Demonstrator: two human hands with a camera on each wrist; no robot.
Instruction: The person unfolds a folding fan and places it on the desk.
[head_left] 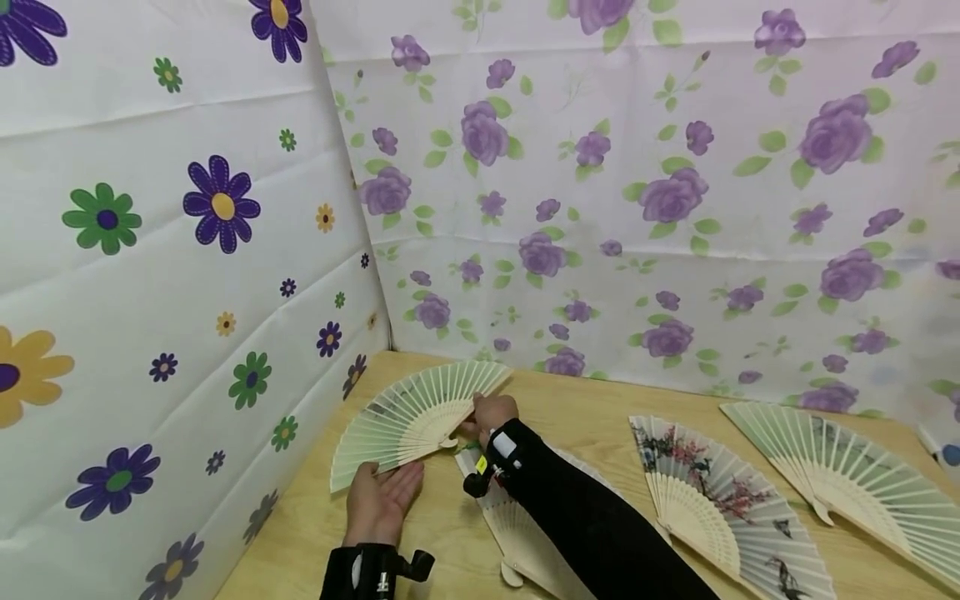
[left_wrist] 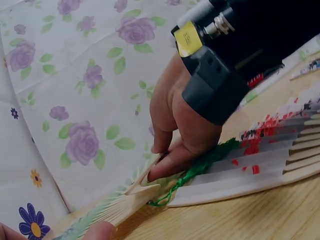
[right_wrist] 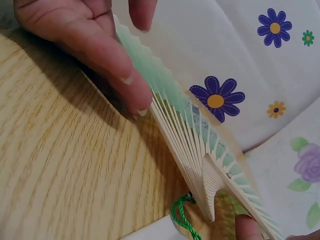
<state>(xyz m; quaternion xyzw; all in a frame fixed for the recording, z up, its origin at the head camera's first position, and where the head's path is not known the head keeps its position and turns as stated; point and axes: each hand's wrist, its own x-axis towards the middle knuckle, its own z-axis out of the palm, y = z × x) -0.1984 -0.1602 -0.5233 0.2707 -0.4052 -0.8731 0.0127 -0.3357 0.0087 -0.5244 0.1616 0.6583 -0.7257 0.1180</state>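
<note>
A spread folding fan with pale green leaf and cream ribs is tilted off the table at the back left. My right hand pinches its right outer stick between thumb and fingers, shown closely in the left wrist view. My left hand is palm up by the fan's lower left edge. Its fingers extend nearly straight along that edge in the right wrist view, with the thumb apart from them. A green tassel is at the fan's pivot end, lying against a second spread fan with red print.
That second fan lies under my right forearm. Farther right lie a fan with pink blossoms and another pale green fan. Flower-printed cloth rises behind the wooden table, and more cloth stands along the left.
</note>
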